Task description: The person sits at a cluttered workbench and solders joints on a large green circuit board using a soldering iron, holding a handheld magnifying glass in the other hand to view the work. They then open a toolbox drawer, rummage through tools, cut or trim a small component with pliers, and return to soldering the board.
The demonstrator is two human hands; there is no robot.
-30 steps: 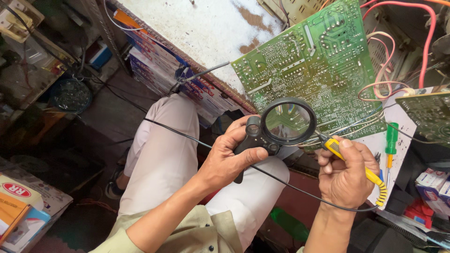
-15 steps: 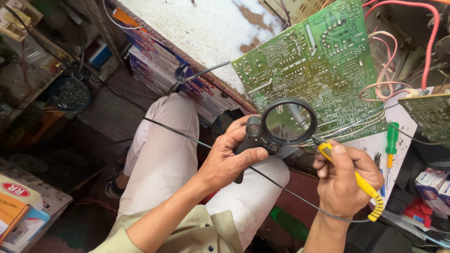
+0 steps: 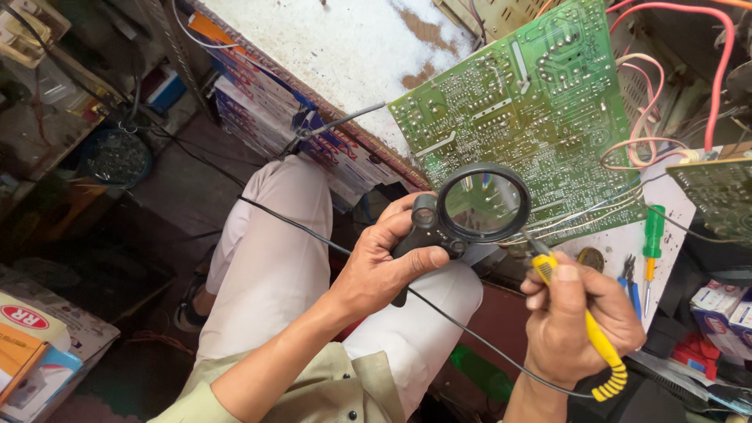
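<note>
Gripping a yellow-handled soldering iron [image 3: 583, 321], the right hand [image 3: 576, 317] is closed around its shaft, thumb pressed near the tip end — a black cord [image 3: 446, 313] trails from it across the lap in pale trousers [image 3: 274, 266]. Just beside it, the left hand [image 3: 380, 262] clasps the black handle of a round magnifying glass [image 3: 482, 205], held over the lower edge of a green circuit board [image 3: 525, 117]. Farther right on the white bench [image 3: 352, 55] lies a green-handled screwdriver [image 3: 652, 243], near small pliers [image 3: 629, 274]
</note>
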